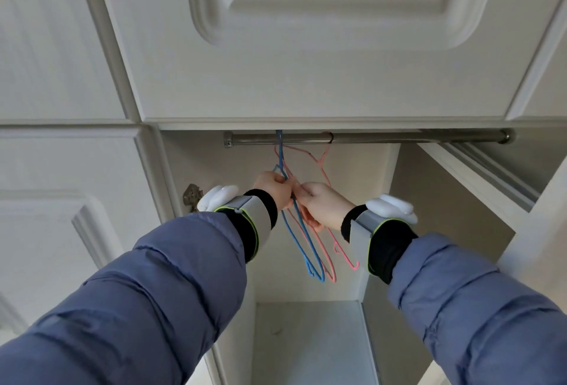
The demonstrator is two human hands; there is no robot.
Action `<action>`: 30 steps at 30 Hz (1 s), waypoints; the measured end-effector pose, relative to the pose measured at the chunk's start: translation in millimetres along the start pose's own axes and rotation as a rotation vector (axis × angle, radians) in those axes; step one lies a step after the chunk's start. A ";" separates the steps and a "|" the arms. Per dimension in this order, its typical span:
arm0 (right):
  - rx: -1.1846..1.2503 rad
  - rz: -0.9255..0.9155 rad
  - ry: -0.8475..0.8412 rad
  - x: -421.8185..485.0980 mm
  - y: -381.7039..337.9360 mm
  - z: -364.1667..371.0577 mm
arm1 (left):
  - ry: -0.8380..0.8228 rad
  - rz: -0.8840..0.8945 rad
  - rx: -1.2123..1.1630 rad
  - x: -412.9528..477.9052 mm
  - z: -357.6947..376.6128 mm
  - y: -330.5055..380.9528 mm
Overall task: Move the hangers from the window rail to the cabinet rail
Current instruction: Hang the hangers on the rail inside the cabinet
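Observation:
A steel cabinet rail (399, 138) runs across the top of the open cabinet. A blue hanger (303, 240) has its hook over the rail at the left. A pink hanger (322, 166) is hooked on the rail further right, and another pink hanger (346, 257) dangles lower down among them. My left hand (273, 186) is closed on the blue hanger's wire just below its neck. My right hand (322, 205) grips the pink wires beside it, touching the left hand. The hangers' necks are partly hidden behind my fingers.
White panelled cabinet doors (306, 47) sit above the opening. An open door (540, 231) stands at the right, and a metal hinge (191, 196) is on the left wall. The cabinet floor (306, 338) lies below. The window rail is out of view.

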State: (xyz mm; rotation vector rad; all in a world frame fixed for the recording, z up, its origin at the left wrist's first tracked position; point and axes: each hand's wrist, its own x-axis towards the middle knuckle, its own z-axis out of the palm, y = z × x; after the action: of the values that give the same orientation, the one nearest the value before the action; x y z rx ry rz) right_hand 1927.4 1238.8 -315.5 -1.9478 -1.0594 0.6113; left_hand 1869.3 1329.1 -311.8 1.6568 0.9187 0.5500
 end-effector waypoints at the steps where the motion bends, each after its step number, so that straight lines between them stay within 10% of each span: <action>1: 0.000 -0.001 -0.005 0.0 -1.2 -0.2 | 0.001 -0.009 -0.019 1.2 -1.4 0.6; 30: -0.184 -0.002 0.019 -2.5 -13.6 -0.6 | 0.004 -0.121 -0.093 15.4 -17.5 2.3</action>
State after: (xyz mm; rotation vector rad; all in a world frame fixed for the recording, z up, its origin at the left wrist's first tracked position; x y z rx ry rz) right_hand 1920.3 1240.7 -303.7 -2.1058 -1.1402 0.5079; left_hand 1865.9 1351.6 -306.3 1.5068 0.9756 0.5061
